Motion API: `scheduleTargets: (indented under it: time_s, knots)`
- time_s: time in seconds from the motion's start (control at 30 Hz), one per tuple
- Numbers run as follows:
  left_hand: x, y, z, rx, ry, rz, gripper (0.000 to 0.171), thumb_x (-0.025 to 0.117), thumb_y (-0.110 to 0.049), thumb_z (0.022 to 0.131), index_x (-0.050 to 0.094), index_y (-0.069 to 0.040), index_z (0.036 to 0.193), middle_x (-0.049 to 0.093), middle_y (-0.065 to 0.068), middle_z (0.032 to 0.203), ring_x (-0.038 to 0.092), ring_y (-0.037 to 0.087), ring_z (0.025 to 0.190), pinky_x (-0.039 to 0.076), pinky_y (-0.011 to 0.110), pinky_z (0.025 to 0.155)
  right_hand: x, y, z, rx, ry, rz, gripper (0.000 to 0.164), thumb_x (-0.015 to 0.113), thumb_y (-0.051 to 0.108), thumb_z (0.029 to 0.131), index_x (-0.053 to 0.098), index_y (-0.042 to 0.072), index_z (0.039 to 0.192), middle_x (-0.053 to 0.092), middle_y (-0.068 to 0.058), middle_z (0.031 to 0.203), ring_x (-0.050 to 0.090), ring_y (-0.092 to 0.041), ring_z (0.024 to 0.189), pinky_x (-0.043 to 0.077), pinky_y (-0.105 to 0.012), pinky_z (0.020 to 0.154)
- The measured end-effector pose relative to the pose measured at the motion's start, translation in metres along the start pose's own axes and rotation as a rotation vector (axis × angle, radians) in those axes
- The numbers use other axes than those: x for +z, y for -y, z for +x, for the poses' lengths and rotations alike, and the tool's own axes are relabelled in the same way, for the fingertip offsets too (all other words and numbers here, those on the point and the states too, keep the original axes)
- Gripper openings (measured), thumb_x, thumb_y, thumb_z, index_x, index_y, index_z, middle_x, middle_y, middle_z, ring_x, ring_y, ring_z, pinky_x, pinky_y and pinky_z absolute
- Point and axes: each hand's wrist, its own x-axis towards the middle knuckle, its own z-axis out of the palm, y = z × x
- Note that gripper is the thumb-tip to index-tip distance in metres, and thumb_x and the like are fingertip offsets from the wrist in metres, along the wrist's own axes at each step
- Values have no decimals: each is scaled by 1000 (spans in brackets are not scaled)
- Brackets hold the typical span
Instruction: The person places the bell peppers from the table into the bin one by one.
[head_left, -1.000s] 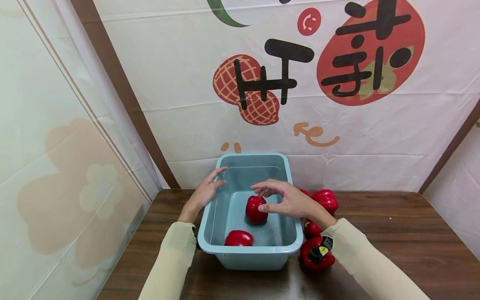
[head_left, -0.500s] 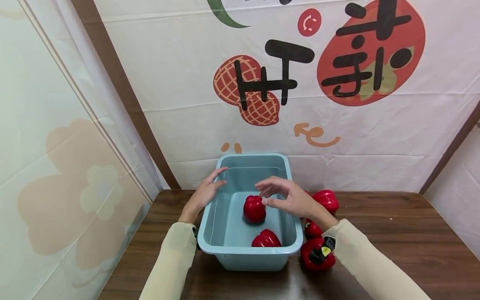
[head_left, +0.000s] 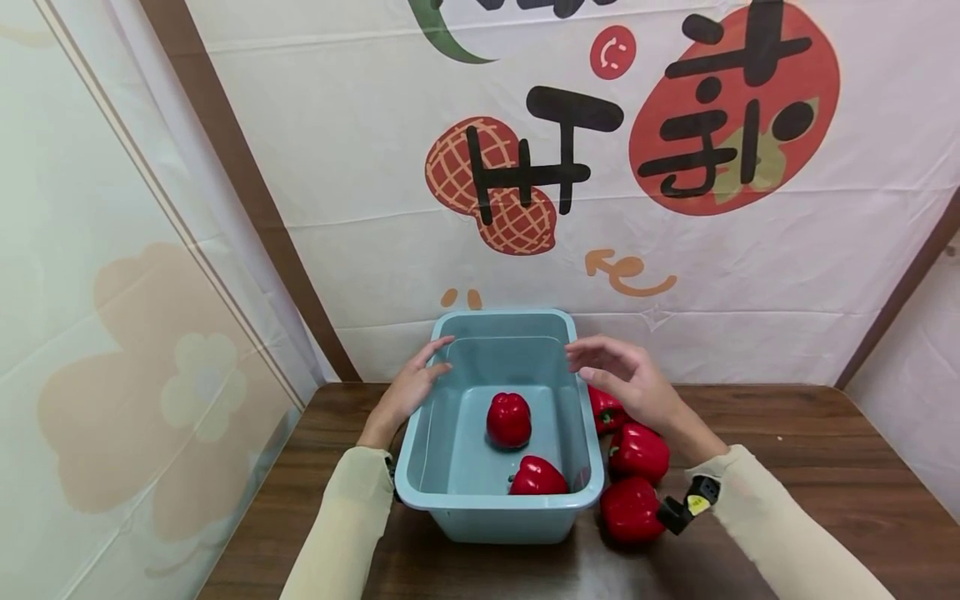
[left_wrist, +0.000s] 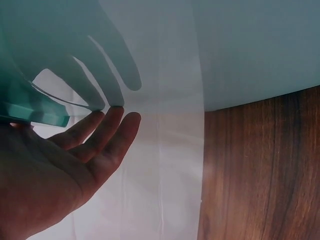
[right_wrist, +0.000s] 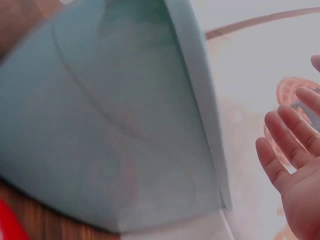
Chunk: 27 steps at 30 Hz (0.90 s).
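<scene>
A deep, pale blue bin (head_left: 498,502) sits on a brown surface (head_left: 765,475), and the clock directions are taken from its middle. Inside, one red pepper (head_left: 508,422) lies near the centre and a second red pepper (head_left: 540,477) lies at 5 o'clock, its lower part hidden behind the near rim. Outside, from 3 to 4 o'clock, three more peppers (head_left: 639,454) form a row, with the bin's right wall standing between them and the pair inside.

At 10 o'clock a person's left hand (head_left: 405,392) lies at the rim, fingers extended and thumb apart, gripping nothing; the left wrist view shows fingertips close to the outer wall, though contact is hard to judge. At 2 o'clock the right hand (head_left: 633,385) hangs in the air with fingers spread and gently bent, holding nothing, and partly covers the farthest outside pepper. A black device (head_left: 675,515) at the right wrist overlaps the edge of the nearest one.

The bin is a rounded rectangle, smooth and glossy enough to mirror the left fingers. The peppers are shiny and lobed. The surface has streaked wood grain. At 12 o'clock hangs a creased white backdrop (head_left: 360,208) with bold black characters and red prints.
</scene>
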Motion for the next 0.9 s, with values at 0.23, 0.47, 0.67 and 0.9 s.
scheduleTargets:
  time_s: [0.23, 0.47, 0.67, 0.9]
  knots:
    - [1, 2, 1, 30, -21, 19, 54, 45, -29, 101, 34, -27, 154, 20, 6, 163, 38, 35, 135, 37, 55, 104, -21, -3, -25, 65, -11, -63, 34, 55, -3, 94, 57, -6, 127, 66, 2, 121, 65, -23, 108, 52, -25, 92]
    - [1, 3, 1, 33, -24, 16, 53, 44, -25, 102, 33, -26, 154, 21, 8, 163, 43, 36, 131, 42, 54, 99, -31, -9, -46, 97, -11, -97, 32, 55, -2, 95, 58, -3, 127, 66, 2, 119, 64, -18, 105, 53, -24, 88]
    - [1, 2, 1, 27, -16, 8, 53, 44, -27, 102, 34, -28, 154, 22, 7, 163, 44, 37, 130, 42, 54, 99, -36, -13, -61, 112, -1, -110, 32, 54, -3, 95, 57, -6, 128, 67, 3, 120, 66, -16, 103, 55, -25, 87]
    - [0, 3, 2, 26, -7, -2, 55, 45, -28, 102, 33, -27, 155, 21, 7, 163, 43, 37, 131, 43, 54, 99, -39, -21, -77, 151, 16, -112, 33, 56, -2, 95, 58, -1, 128, 65, 2, 121, 66, -18, 106, 53, -23, 89]
